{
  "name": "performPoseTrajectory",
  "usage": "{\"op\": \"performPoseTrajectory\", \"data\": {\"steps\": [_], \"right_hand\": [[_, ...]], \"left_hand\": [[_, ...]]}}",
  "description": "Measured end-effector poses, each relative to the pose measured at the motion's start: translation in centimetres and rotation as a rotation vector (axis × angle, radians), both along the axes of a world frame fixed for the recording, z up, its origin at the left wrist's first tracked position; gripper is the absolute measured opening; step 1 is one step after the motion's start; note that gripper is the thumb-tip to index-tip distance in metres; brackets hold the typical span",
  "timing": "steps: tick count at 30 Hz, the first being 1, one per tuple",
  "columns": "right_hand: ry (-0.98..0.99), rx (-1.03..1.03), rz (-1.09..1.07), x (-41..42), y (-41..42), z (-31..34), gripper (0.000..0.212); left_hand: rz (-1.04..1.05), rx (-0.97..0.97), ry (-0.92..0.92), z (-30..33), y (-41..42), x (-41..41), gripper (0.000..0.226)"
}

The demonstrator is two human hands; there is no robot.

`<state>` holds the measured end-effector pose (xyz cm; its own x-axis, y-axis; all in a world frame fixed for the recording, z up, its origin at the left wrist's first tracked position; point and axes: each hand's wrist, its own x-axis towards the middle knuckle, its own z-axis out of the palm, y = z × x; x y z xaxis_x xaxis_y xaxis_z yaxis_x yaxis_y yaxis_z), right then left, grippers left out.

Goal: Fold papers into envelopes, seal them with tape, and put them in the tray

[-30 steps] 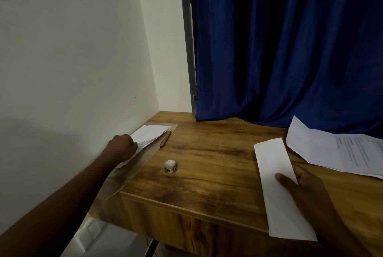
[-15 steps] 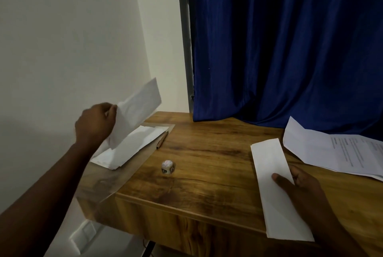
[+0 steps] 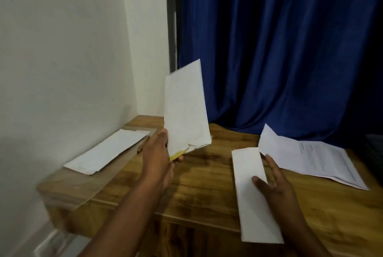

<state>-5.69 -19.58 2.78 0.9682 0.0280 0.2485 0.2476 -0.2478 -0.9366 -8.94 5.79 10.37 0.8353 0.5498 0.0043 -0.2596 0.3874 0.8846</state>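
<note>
No legible text anywhere

The printed sheet [image 3: 323,161] lying on the right of the wooden desk [image 3: 203,176] carries rows of dark type, but they are too small and blurred to read. The envelopes and folded paper show no writing, label or number that can be made out.

- A plain white wall [image 3: 62,60] stands on the left.
- A dark blue curtain [image 3: 279,49] hangs behind the wooden table [image 3: 207,190].
- The light is dim.

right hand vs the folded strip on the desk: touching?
Touching. The head view shows the right hand with its thumb laid on the folded paper strip, fingers along the strip's right edge.
</note>
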Motion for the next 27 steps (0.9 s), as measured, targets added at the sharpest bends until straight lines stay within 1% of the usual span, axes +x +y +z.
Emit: {"op": "performPoseTrajectory", "data": {"steps": [3, 5, 7, 9, 11, 12, 14, 16, 19, 20, 21, 23, 24, 25, 27], "right_hand": [[0.004, 0.035, 0.066, -0.1, -0.3, -0.3, 0.045], [0.010, 0.049, 0.086, -0.1, -0.5, -0.6, 0.033], [0.047, 0.063, 0.052, -0.2, -0.5, -0.7, 0.026], [0.123, 0.100, 0.016, -0.3, -0.2, -0.6, 0.021], [0.211, 0.166, -0.017, -0.6, 0.2, 0.0, 0.018], [0.239, 0.186, -0.020, -0.7, 0.3, 0.3, 0.022], [0.214, 0.193, 0.027, -0.8, 0.4, 0.6, 0.029], [0.169, 0.176, 0.056, -0.8, 0.5, 0.6, 0.030], [0.172, 0.149, 0.037, -0.4, 0.3, 0.4, 0.030], [0.177, 0.155, 0.039, -0.2, 0.1, 0.2, 0.030], [0.191, 0.175, 0.049, -0.2, 0.0, 0.2, 0.030], [0.222, 0.221, 0.077, -0.1, -0.2, 0.1, 0.031], [0.230, 0.227, 0.084, 0.0, -0.2, 0.1, 0.031], [0.237, 0.228, 0.083, 0.0, -0.3, 0.1, 0.030], [0.240, 0.236, 0.076, 0.0, -0.3, 0.3, 0.031]], "left_hand": [[-0.162, -0.261, 0.098, -2.6, -4.3, 0.3, 0.016], [-0.240, -0.366, 0.153, -4.4, -5.7, 0.8, 0.020], [-0.318, -0.392, 0.217, -5.7, -6.3, 1.2, 0.024], [-0.430, -0.347, 0.289, -6.3, -6.3, 1.2, 0.025], [-0.574, -0.214, 0.348, -6.3, -5.8, 1.1, 0.019], [-0.639, -0.125, 0.371, -6.2, -5.4, 1.0, 0.018], [-0.726, 0.059, 0.398, -6.1, -4.6, 0.8, 0.019], [-0.781, 0.252, 0.433, -5.7, -3.9, 0.3, 0.023], [-0.819, 0.641, 0.509, -4.5, -3.0, -0.3, 0.028], [-0.777, 0.785, 0.476, -4.2, -2.6, -0.2, 0.027], [-0.695, 0.919, 0.386, -4.0, -2.2, 0.3, 0.025], [-0.495, 1.132, 0.133, -3.8, -1.6, 1.4, 0.022], [-0.435, 1.203, 0.038, -3.8, -1.6, 1.9, 0.032], [-0.412, 1.274, -0.023, -3.9, -1.7, 2.4, 0.049], [-0.490, 1.410, -0.120, -3.9, -2.5, 3.0, 0.088]]}}
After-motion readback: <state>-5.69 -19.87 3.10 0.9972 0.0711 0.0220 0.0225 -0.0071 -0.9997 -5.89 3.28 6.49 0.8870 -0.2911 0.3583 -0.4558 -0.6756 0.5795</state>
